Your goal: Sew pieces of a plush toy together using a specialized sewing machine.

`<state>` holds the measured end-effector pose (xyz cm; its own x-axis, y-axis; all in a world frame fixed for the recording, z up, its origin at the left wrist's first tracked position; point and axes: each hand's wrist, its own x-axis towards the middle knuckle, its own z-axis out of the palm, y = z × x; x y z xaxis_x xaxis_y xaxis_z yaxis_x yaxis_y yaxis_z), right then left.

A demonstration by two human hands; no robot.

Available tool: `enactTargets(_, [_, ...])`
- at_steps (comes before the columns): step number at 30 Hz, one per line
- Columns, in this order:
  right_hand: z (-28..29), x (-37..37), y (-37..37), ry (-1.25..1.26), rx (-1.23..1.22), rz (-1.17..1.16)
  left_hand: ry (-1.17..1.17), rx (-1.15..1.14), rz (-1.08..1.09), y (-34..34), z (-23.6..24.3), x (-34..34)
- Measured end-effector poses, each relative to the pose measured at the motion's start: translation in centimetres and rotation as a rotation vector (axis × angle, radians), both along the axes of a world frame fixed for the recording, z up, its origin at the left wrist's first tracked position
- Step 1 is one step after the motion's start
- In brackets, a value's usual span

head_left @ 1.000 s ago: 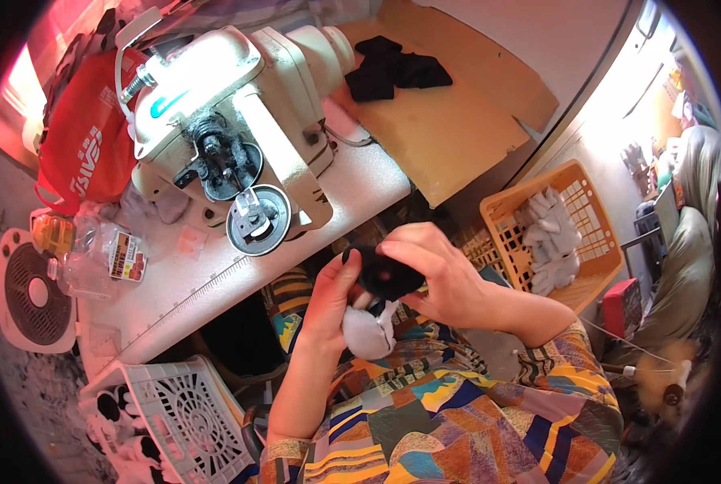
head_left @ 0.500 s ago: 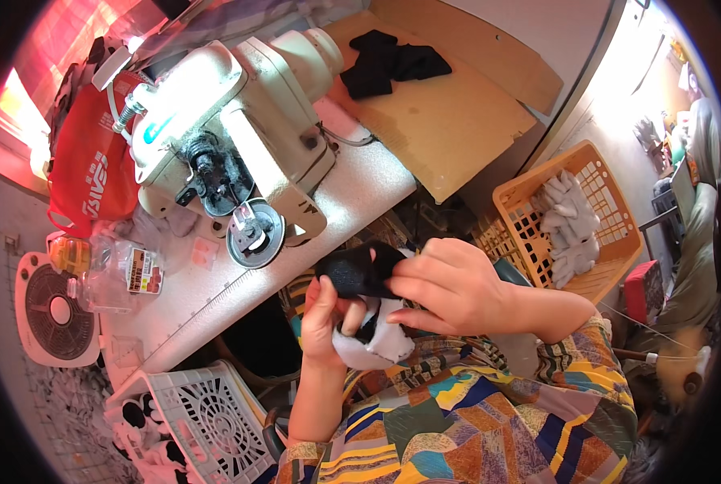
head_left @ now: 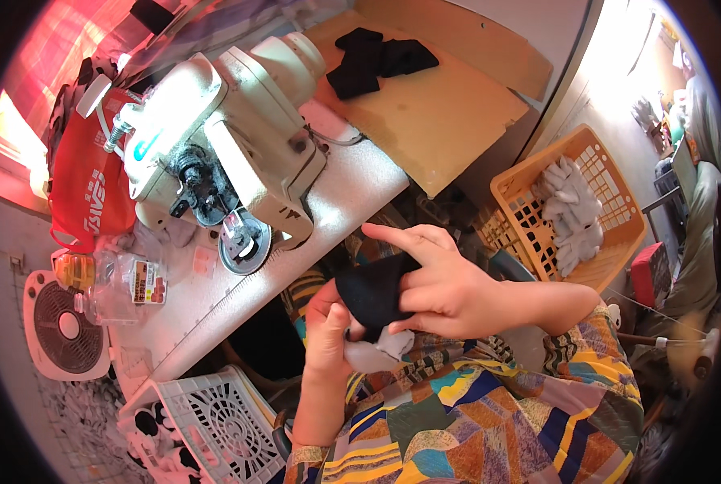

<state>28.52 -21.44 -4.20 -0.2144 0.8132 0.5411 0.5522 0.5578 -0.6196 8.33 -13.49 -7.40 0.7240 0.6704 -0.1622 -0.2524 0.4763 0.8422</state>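
Above my lap, both hands hold a piece of black fabric [head_left: 370,288] with a white, soft-looking piece [head_left: 374,355] hanging at its lower side. My left hand [head_left: 326,332] is closed on its left edge, the thumb in front. On the other side, my right hand [head_left: 449,284] pinches the black fabric between thumb and curled fingers, while its index finger points out to the upper left. How the white and black parts join is hidden by my fingers. A pale sewing machine [head_left: 251,165] with a round metal disc [head_left: 245,244] stands on the table beyond my hands.
Flat black fabric pieces [head_left: 383,60] lie on a cardboard sheet [head_left: 441,121] at the back. An orange basket [head_left: 625,246] holds white gloves at right. A white crate [head_left: 223,415] with black-and-white pieces sits lower left. A fan [head_left: 68,326], plastic bottle [head_left: 112,294] and red bag [head_left: 94,189] are left.
The black fabric has been turned, showing a broader flat face and covering more of the white piece. My right index finger has stretched out. The whole view has shifted slightly.
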Motion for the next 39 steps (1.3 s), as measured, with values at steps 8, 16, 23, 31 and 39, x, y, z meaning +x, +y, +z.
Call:
enactTargets(8, [0.3,-0.4,-0.8,-0.339,0.057,-0.095,-0.007,-0.146,-0.087,0.2,1.0,-0.4])
enactTargets(16, [0.7,-0.7,-0.9,-0.262,0.079,-0.079,-0.083,-0.229,0.053,-0.1,0.8,-0.7])
enactTargets(23, [1.3,-0.3,-0.9,-0.311,0.133,-0.183,-0.446,-0.325,-0.006,-0.6,0.0,-1.6])
enactTargets(31, [2.3,-0.3,-1.4,-0.415,0.106,-0.262,-0.482,-0.382,-0.03,-1.7,-0.3,-0.6])
enactTargets(39, [1.7,-0.9,-1.2,-0.23,0.084,-0.199,-0.128,-0.358,0.064,-2.6,0.6,-0.3])
